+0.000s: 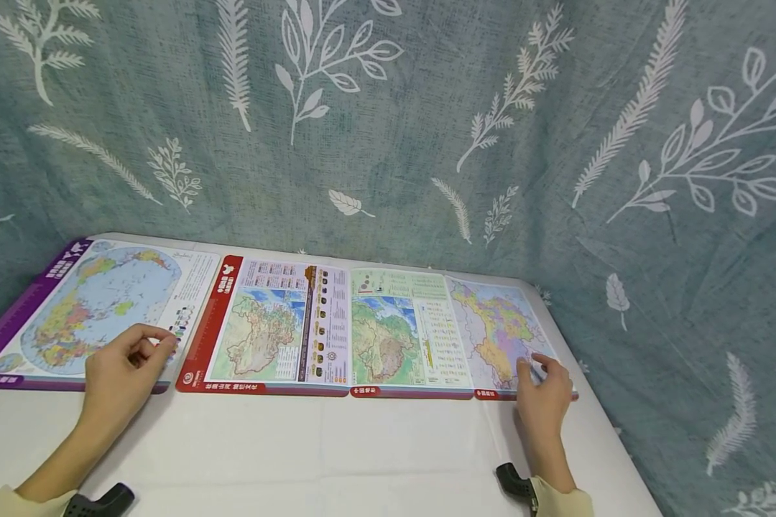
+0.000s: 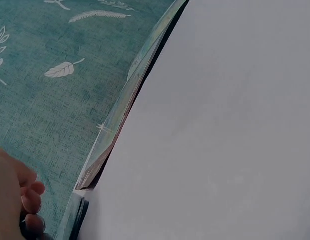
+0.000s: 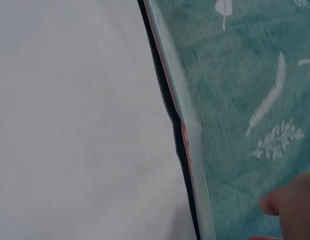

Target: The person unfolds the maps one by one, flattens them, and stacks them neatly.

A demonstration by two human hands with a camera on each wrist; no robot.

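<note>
On the left lies a purple-edged world map (image 1: 158,266). Over its lower right part is my left hand (image 1: 118,370), fingers bent, thumb and forefinger close together at the printed surface. Beside it spreads a red-edged folding map (image 1: 326,391), opened out into three panels with coloured maps and printed text. My right hand (image 1: 546,395) is at the lower right of its last panel (image 1: 491,316), fingers loosely bent, fingertips over the print. In the wrist views, fingers (image 2: 30,200) of the left hand and a fingertip (image 3: 270,204) of the right show at the lower corners.
The maps lie on a white tabletop (image 1: 336,452). A green-blue cloth (image 1: 388,179) with white leaf patterns hangs behind and to the right. Black wrist devices (image 1: 108,500) sit at both cuffs, and pale sleeves (image 1: 565,502) reach in from below.
</note>
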